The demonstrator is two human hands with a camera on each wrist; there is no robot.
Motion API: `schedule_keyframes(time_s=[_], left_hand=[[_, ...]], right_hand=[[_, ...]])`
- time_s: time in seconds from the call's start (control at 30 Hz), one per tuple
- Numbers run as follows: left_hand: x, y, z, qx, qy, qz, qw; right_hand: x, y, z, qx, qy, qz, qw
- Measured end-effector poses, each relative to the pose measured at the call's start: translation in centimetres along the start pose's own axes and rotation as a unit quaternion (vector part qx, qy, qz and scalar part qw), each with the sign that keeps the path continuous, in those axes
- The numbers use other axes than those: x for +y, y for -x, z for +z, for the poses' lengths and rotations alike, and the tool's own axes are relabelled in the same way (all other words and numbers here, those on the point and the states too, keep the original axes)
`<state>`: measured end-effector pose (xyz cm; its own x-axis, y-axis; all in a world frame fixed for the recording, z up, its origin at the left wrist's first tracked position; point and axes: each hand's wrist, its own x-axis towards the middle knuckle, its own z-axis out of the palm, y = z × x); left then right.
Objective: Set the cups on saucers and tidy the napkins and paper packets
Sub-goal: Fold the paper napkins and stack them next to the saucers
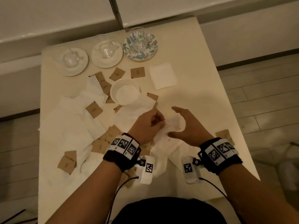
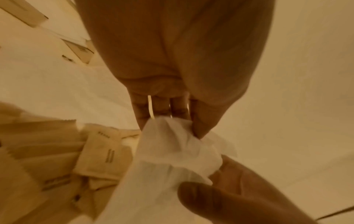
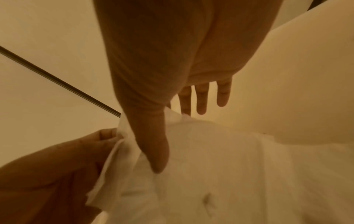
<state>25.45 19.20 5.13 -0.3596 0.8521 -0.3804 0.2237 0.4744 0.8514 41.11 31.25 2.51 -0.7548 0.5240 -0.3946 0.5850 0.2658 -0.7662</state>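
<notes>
Three glass cups stand on saucers at the table's back: one on a white saucer (image 1: 73, 70), one on another white saucer (image 1: 103, 63), one on a floral saucer (image 1: 149, 53). At the near middle lies a crumpled white napkin (image 1: 175, 126). My left hand (image 1: 159, 121) pinches its edge between thumb and curled fingers (image 2: 141, 109). My right hand (image 1: 176, 122) arches over it with straight fingers (image 3: 202, 98), the thumb pressing the napkin (image 3: 210, 151). Brown paper packets (image 1: 93, 109) lie scattered among loose napkins (image 1: 68, 126).
A white bowl (image 1: 125, 92) sits mid-table on loose napkins. A folded napkin stack (image 1: 162, 75) lies right of it. More packets (image 2: 103, 153) are piled under my left wrist, and one (image 1: 224, 134) lies near the right edge. The table's right side is bare.
</notes>
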Motion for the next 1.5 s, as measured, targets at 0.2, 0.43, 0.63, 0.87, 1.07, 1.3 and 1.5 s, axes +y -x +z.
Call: schedule_keyframes(time_s=[0.2, 0.43, 0.63, 0.87, 1.07, 1.3, 1.5], left_hand=[[2.0, -0.1, -2.7, 0.076, 0.062, 0.045, 0.994], [1.4, -0.6, -3.8, 0.017, 0.179, -0.017, 0.984], [0.7, -0.4, -3.1, 0.108, 0.271, -0.009, 0.956], [0.9, -0.1, -2.8, 0.187, 0.382, -0.061, 0.903], [1.0, 0.0, -3.7, 0.199, 0.459, -0.069, 0.863], [0.2, -0.1, -5.3, 0.277, 0.408, -0.056, 0.868], [-2.1, 0.8, -4.6, 0.274, 0.114, -0.086, 0.951]], right_hand=[[-2.7, 0.5, -0.6, 0.018, -0.118, -0.050, 0.992], [-4.6, -1.2, -1.6, 0.071, -0.320, 0.000, 0.945], [-4.5, -1.4, -1.5, 0.059, -0.328, 0.002, 0.943], [-3.3, -0.5, -0.6, -0.034, -0.319, 0.046, 0.946], [-2.8, 0.0, 0.0, -0.059, -0.313, 0.050, 0.947], [-1.2, -0.2, -0.6, -0.034, -0.251, 0.089, 0.963], [-1.0, -0.3, -1.7, 0.041, -0.263, 0.104, 0.958]])
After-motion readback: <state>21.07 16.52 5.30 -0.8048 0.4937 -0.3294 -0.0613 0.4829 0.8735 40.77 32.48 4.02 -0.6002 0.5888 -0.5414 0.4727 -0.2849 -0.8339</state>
